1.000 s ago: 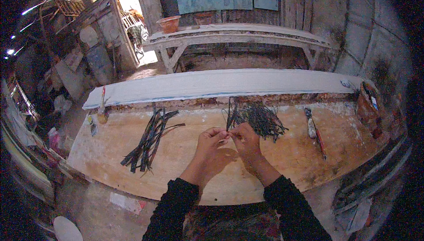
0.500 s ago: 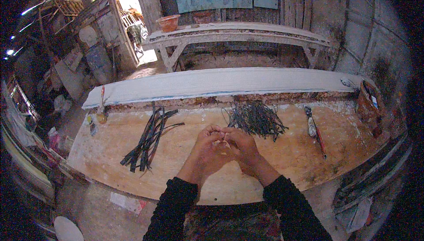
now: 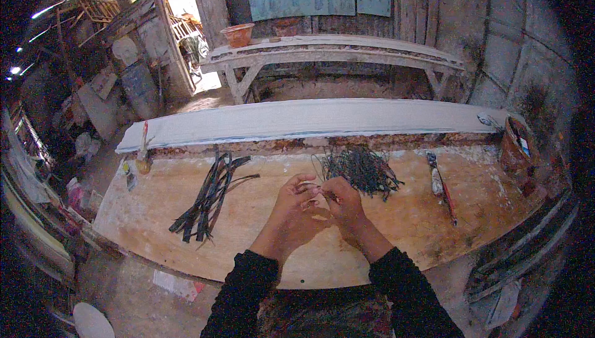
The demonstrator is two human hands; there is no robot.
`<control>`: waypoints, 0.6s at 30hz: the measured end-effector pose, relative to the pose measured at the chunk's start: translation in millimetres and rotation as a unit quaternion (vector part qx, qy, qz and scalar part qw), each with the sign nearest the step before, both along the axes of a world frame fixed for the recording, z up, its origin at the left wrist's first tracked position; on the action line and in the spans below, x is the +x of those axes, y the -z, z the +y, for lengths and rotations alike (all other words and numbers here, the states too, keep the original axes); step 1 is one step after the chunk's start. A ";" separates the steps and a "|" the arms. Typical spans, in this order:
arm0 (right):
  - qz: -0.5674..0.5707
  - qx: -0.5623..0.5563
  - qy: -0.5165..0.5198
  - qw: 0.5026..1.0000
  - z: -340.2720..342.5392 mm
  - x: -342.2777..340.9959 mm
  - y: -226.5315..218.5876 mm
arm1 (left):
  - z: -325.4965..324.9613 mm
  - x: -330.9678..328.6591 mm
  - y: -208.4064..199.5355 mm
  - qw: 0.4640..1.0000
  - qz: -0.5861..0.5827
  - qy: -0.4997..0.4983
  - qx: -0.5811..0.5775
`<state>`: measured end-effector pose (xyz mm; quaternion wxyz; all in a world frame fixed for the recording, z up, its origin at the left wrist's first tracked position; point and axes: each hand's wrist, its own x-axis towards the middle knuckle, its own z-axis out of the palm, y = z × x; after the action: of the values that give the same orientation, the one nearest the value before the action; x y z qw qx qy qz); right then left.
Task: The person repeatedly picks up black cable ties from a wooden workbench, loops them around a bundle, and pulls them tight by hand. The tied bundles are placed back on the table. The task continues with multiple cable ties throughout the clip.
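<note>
My left hand point(image 3: 294, 209) and my right hand point(image 3: 345, 206) meet over the middle of the wooden board point(image 3: 260, 239). Both are closed, with thumbs and fingertips pinched together. Whatever lies between the fingertips is too small to make out. A loose bundle of flat black strips point(image 3: 208, 198) rests on the board to the left of my hands. Just beyond my right hand is a tangled heap of thin dark strips point(image 3: 359, 167), which look knotted or twisted.
A slim tool with a red handle point(image 3: 449, 203) lies at the right. Behind it stands a brown pot point(image 3: 515, 146). A long white-topped ledge point(image 3: 322, 118) runs along the board's far side. At the left is a small jar point(image 3: 143, 163). A white bench point(image 3: 334, 53) stands farther back.
My fingertips have drawn slightly apart, and the left fingers have lifted and uncurled a little. The strips and the red-handled tool stay where they were.
</note>
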<state>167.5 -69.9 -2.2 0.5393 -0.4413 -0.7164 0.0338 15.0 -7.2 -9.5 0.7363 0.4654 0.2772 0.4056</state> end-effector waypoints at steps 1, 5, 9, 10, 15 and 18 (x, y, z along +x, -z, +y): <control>-0.002 -0.003 0.001 1.000 0.1 -0.2 0.2 | 0.4 -0.2 1.3 1.000 0.008 -0.008 0.008; -0.017 -0.026 0.004 0.999 -0.7 0.0 2.4 | -30.5 0.7 -40.1 0.988 -0.067 0.008 -0.140; 0.022 -0.093 -0.004 0.995 -3.5 -2.3 -1.9 | -34.8 -0.1 -36.0 0.988 -0.081 0.025 -0.129; 0.040 -0.114 -0.009 0.993 -3.9 -4.5 -2.9 | -30.8 0.5 -30.9 0.993 -0.059 0.013 -0.097; 0.115 -0.190 -0.023 0.975 -8.9 -8.7 -5.3 | -14.6 1.9 -17.4 0.999 0.022 -0.014 0.031; 0.038 -0.193 0.015 0.980 -8.0 -4.4 -4.3 | -19.4 3.0 -20.9 1.000 -0.011 -0.005 -0.007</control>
<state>163.2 -78.0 2.1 0.4712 -0.5462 -0.6686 0.1804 17.9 -26.6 11.3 0.7408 0.4542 0.2744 0.4118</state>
